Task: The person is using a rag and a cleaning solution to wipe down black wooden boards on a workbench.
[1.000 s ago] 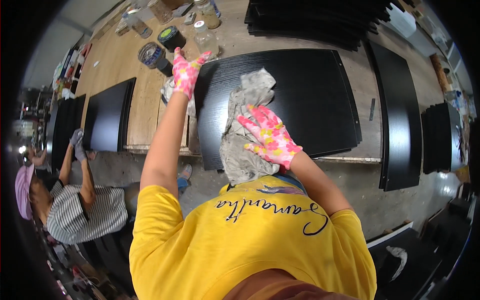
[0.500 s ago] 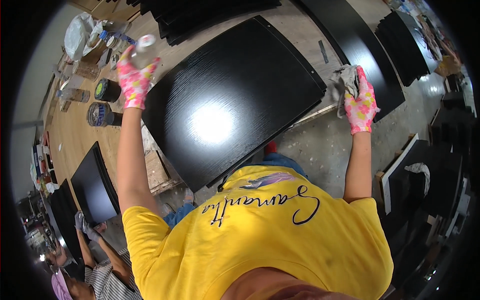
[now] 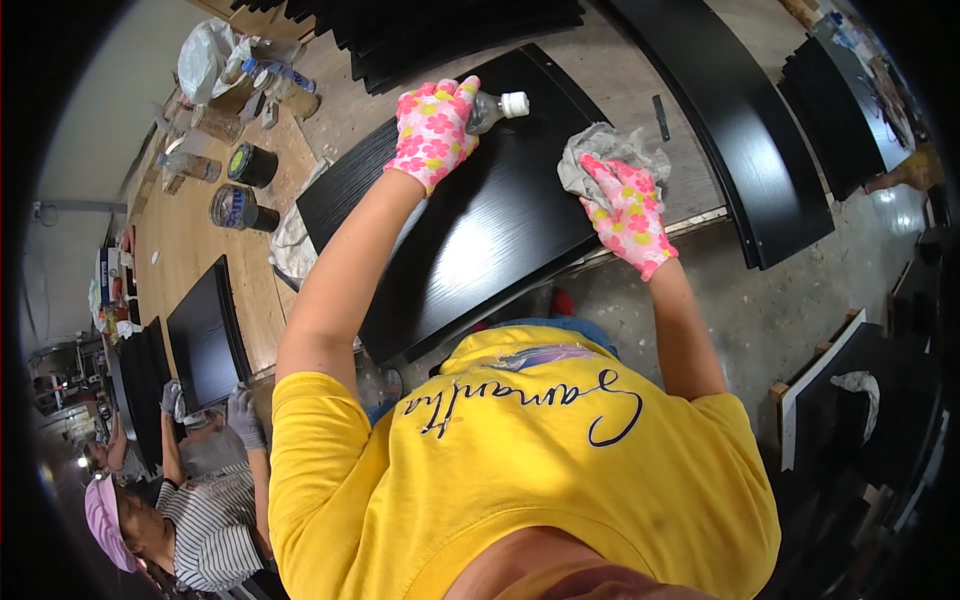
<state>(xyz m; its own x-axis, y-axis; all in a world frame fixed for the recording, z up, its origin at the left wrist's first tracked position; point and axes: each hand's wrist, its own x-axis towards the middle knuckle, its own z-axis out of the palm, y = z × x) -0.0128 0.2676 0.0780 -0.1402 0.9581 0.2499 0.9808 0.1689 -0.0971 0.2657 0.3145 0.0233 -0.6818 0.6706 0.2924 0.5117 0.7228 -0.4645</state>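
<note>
My left hand (image 3: 436, 132), in a pink flowered glove, is wrapped round a small clear bottle (image 3: 486, 113). The bottle lies tilted over a glossy black panel (image 3: 500, 225), its white cap end pointing right. At the panel's right edge my right hand (image 3: 632, 212), gloved alike, presses on a crumpled grey cloth (image 3: 590, 165). Part of that cloth spreads out beyond the fingertips. The panel rests on a work table (image 3: 690, 185) and has small holes along its far right edge.
A long curved black panel (image 3: 745, 130) lies right of mine. Jars and bottles, among them a dark jar with a green-marked lid (image 3: 252, 165), stand at left. Another person with grey gloves (image 3: 245, 418) handles a black panel (image 3: 208, 335) at lower left. Stacked panels (image 3: 850, 110) sit at far right.
My left hand has moved right with the bottle, which has turned from upright to sideways over the panel. My right hand has brought the cloth left to the panel's edge.
</note>
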